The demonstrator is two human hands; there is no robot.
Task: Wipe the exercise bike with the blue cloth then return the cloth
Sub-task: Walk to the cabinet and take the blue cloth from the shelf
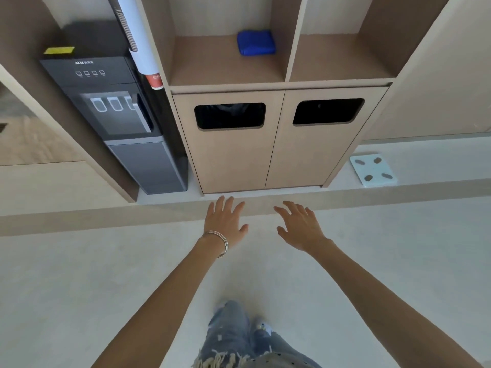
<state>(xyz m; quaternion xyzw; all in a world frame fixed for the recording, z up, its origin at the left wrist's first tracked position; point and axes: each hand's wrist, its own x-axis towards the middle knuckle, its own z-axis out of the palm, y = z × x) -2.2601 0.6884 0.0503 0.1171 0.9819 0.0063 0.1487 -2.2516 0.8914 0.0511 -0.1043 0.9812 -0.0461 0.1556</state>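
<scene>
Cabinet (231, 160): two slotted doors beneath open shelves. Water dispenser (119, 115) stands just left of it. Scale (373, 170) on floor at right. Left hand (225, 221), right hand (301, 227): fingers spread, holding nothing, over the floor. Blue cloth (256, 43), apparently folded, lies in the left shelf compartment.

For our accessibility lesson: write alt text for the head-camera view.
Open, empty left hand and right hand reach toward a wooden cabinet whose left shelf holds a folded blue cloth. A black water dispenser stands left of it; a white scale lies on the floor at right.
</scene>
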